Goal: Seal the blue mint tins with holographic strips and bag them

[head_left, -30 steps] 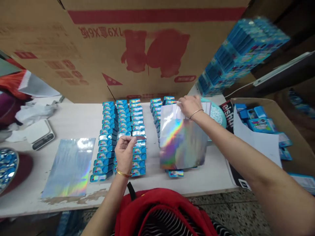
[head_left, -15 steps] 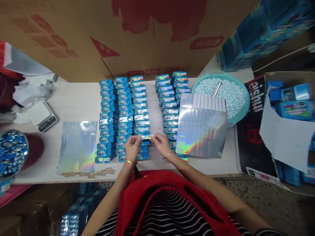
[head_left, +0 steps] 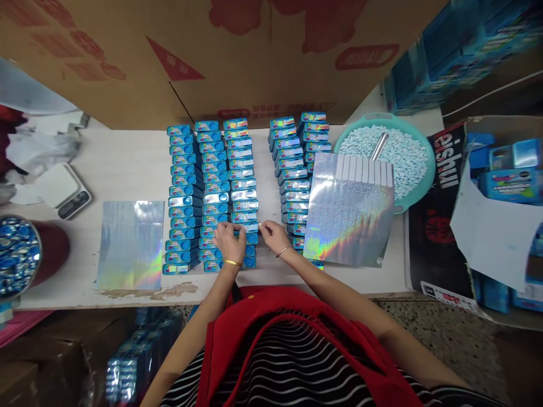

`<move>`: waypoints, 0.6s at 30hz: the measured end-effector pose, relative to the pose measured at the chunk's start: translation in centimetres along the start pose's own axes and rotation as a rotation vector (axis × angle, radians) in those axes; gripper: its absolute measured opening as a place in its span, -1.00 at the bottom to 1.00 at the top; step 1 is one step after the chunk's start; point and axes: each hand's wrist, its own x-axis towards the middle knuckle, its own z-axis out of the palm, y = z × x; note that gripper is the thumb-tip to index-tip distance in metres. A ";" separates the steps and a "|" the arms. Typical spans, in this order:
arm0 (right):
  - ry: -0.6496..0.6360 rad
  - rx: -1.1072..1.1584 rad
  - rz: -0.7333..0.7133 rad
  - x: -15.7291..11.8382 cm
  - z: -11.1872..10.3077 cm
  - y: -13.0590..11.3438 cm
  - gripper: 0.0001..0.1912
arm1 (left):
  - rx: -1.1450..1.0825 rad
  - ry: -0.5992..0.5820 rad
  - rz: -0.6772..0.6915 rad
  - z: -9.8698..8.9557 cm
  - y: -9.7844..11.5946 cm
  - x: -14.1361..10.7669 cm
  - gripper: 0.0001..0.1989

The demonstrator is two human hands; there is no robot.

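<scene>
A small shiny holographic sticker (head_left: 251,228) lies across the top of one of the blue boxes in the third row from the left. My left hand (head_left: 229,243) is closed at its left end, fingers bent over the neighbouring boxes. At the other end my right hand (head_left: 275,237) pinches with thumb and forefinger. Blue boxes (head_left: 184,202) stand in several long rows, and the upper ones in the third row carry shiny strips (head_left: 240,153). Right of my right hand, a silver sticker sheet (head_left: 348,217) rests over some boxes, its top part showing bare white backing strips.
A turquoise basin (head_left: 429,175) of pale pellets with a metal scoop (head_left: 379,146) stands at the right. Farther right is an open carton (head_left: 504,125). Another silver sheet (head_left: 130,243), a scale (head_left: 63,189) and a tub (head_left: 53,249) are leftward. A large carton (head_left: 263,68) borders the back.
The sticker has gone from being held up between both hands to lying against a box top. My left hand has turned palm down over the boxes.
</scene>
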 end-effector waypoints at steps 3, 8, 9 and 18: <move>0.033 0.074 0.092 -0.2 0.8 0.3 -0.71 | 0.051 0.026 -0.080 -0.4 0.1 0.3 -0.61; -0.121 -0.219 -0.051 -0.9 1.0 -1.5 -0.54 | 0.137 0.015 -0.081 -1.5 0.6 1.1 -0.45; -0.193 -0.304 -0.044 -0.9 0.8 -2.1 -0.50 | 0.129 0.027 -0.028 -1.4 1.1 1.5 -0.49; 0.050 -0.244 -0.035 1.3 -9.5 -2.2 -0.70 | -0.064 -0.257 0.816 5.8 18.8 11.4 -0.65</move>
